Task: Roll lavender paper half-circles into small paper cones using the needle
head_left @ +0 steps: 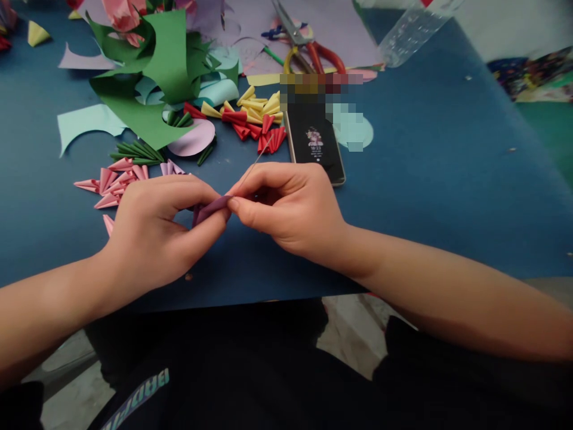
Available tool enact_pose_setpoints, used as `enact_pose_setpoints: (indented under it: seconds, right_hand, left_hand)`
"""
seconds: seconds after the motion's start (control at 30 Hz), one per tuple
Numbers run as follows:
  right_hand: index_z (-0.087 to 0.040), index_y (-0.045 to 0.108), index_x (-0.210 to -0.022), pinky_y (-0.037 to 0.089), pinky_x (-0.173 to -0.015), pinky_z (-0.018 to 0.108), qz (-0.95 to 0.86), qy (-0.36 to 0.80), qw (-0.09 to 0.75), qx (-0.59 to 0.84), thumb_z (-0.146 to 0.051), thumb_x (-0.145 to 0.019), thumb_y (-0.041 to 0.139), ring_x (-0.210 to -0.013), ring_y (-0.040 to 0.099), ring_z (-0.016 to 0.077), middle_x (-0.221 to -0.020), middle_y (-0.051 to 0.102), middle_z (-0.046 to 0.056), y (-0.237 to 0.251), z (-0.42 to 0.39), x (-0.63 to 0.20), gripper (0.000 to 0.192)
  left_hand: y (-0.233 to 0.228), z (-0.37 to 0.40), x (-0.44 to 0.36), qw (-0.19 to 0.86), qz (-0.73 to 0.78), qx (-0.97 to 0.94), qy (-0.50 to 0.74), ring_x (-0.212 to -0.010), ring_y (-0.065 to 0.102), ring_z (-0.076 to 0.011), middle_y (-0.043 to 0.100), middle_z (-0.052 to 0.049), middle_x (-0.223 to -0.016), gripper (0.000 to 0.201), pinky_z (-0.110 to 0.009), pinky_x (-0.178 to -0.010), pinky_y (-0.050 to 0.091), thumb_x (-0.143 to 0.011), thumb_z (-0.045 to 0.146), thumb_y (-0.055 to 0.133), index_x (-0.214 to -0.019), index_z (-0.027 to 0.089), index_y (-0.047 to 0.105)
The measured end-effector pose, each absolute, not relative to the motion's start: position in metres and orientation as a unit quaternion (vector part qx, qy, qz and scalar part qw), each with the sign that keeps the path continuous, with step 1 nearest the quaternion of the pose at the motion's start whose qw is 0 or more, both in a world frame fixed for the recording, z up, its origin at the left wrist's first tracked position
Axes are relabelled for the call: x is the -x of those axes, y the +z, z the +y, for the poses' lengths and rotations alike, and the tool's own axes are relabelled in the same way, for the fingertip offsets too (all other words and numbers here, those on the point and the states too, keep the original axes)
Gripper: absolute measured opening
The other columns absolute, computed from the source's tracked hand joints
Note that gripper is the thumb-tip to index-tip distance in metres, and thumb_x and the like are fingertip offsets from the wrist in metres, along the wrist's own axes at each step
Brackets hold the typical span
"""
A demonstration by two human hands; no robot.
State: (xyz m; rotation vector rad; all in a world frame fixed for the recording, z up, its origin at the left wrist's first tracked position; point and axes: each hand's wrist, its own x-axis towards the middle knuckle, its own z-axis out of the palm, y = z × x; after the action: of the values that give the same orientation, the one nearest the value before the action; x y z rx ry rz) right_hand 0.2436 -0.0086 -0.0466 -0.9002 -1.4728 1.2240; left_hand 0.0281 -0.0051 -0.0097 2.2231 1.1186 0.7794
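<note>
Dark clothing (250, 370), cropped below, lies before left fingers (203, 237) and right fingers (255, 214) pinching half-covered purple paper (211, 209).

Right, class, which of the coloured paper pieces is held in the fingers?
The purple piece, pinched by the left hand and right hand; the pink cones, green cones, red cones and yellow cones lie on the table.

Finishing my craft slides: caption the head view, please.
Left hand and right hand pinch purple paper above a blue table with paper cones, green paper and a phone.
</note>
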Motion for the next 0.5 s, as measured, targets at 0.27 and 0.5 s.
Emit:
enact_pose_setpoints:
  seconds: [0.27, 0.5]
  right_hand:
    - [-0.016, 0.086, -0.089, 0.056, -0.065, 0.026, -0.603, 0.504, 0.493, 0.373, -0.029, -0.086, 0.095, -0.074, 0.068, 0.0144, -0.081, 0.078, 0.002, -0.0496, -0.0095, -0.2416, 0.016]
    - [-0.017, 0.088, -0.092, 0.054, -0.064, 0.026, -0.664, 0.419, 0.514, 0.346, -0.021, -0.095, 0.083, -0.076, 0.069, 0.0136, -0.085, 0.08, 0.003, -0.0526, -0.0087, -0.2423, 0.007]
  left_hand:
    - [-0.0134, -0.0044, -0.0244, 0.255, 0.407, -0.827, 0.294, -0.068, 0.067, -0.0175, 0.079, -0.001, -0.08, 0.023, -0.034, -0.065, 0.048, -0.1, 0.028, 0.069, -0.078, 0.023, 0.072]
    - [-0.0181, -0.0029, -0.0233, 0.244, 0.401, -0.828, 0.305, -0.068, 0.066, -0.0162, 0.078, -0.001, -0.078, 0.026, -0.033, -0.063, 0.046, -0.102, 0.027, 0.069, -0.076, 0.022, 0.07]
